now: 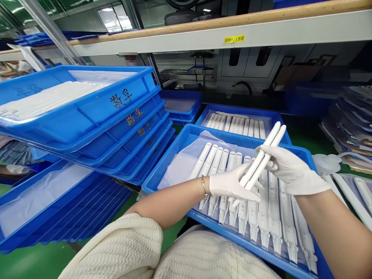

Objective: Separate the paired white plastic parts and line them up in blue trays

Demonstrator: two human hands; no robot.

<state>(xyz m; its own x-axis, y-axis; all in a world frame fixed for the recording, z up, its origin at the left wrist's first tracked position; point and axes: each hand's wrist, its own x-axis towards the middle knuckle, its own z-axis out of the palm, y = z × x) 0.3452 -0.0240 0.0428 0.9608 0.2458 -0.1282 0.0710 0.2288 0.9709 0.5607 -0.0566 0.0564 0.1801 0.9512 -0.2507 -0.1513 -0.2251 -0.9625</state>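
Note:
Two long white plastic parts [263, 155] lie side by side, tilted, held above a blue tray [171, 157]. My right hand [286, 164], in a white glove, grips them near their upper ends. Around their lower part is my left hand [234, 182], also gloved, with its thumb and fingers on either side of the parts. Beneath both hands, several similar white parts [213, 164] lie in a row on a translucent sheet [181, 168] in the tray.
At the left stand stacked blue trays [87, 116], the top one holding white parts. Another blue tray [206, 112] with parts sits behind. More white parts [354, 201] lie at the right. A shelf beam [188, 38] crosses above.

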